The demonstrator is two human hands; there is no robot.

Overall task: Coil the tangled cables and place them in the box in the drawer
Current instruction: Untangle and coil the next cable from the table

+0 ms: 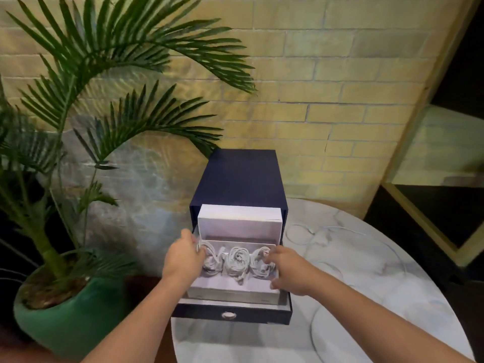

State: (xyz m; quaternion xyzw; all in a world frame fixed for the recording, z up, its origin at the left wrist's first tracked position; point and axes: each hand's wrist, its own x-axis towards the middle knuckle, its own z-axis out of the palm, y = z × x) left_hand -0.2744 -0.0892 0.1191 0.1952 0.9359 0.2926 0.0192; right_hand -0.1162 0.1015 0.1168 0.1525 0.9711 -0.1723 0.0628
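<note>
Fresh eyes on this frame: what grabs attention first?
Centre: the left hand and right hand reach three coiled cables in the white box inside the open drawer. A palm in a green pot fills the left; a loose cable lies on the marble table, right.

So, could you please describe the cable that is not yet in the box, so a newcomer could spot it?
Find the round marble table and the dark drawer unit standing on it. Right of that unit, a thin white cable lies on the tabletop in loose loops. Unlike the three coiled cables in the white box, it is uncoiled and unboxed.
</note>
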